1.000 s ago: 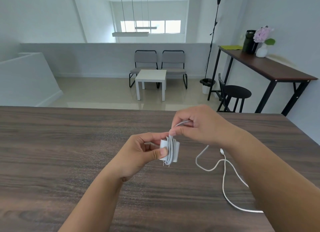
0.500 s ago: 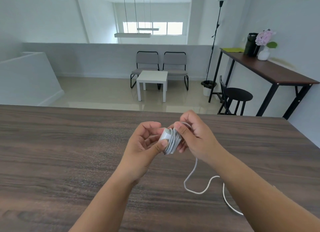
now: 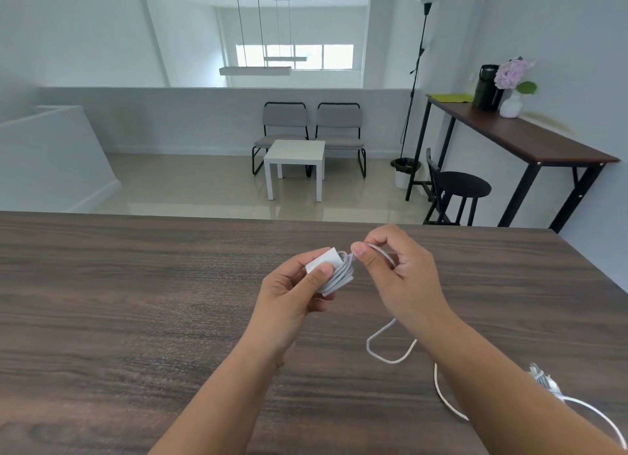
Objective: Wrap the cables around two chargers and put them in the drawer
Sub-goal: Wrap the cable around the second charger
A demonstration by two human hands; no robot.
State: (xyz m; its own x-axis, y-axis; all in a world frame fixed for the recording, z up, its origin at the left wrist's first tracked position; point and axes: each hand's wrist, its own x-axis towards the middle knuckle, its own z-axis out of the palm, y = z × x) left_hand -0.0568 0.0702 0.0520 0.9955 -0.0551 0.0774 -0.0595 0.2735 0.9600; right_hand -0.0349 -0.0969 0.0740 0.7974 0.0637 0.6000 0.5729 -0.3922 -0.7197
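Note:
My left hand (image 3: 292,291) grips a small white charger (image 3: 328,262) above the dark wooden table (image 3: 136,301), with several turns of white cable wound round it. My right hand (image 3: 397,267) pinches the cable (image 3: 384,346) just right of the charger, between thumb and forefinger. The loose end of the cable loops down onto the table beneath my right forearm. Another white cable bundle (image 3: 547,383) lies at the table's right side, partly hidden behind my right arm. No drawer is in view.
The table's far edge runs across the middle of the view and its right edge (image 3: 591,274) is close to my right arm. Beyond are a white side table (image 3: 295,155), two chairs, a black stool and a tall side table.
The charger has turned in my left hand and my right hand has lifted the cable over it, adding to the winding. The loose cable on the table has grown shorter and slid toward me.

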